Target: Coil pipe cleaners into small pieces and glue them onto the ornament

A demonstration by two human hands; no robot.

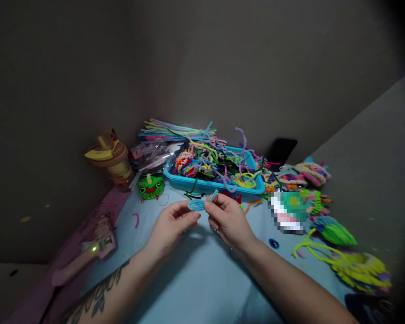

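A light blue pipe cleaner [196,205], bent into a flat oval coil with a short end sticking up on the right, is held above the table between both hands. My left hand [173,225] is closed, pinching the coil's left side between thumb and fingers. On the other side, my right hand [227,217] pinches the coil near its raised end. Behind the hands stands a blue tray [216,186] heaped with tangled, colourful pipe cleaners [219,164]. A green fuzzy figure with eyes and a horn [150,186] sits to the left of the tray.
Straight pipe cleaners [172,132] lie behind the tray. At left are a brown-lidded cup [113,159] and a pink glue gun [87,258] with a green light. Fuzzy pieces [361,270], a blue button [274,243] and a dark phone-like slab [281,150] are at right.
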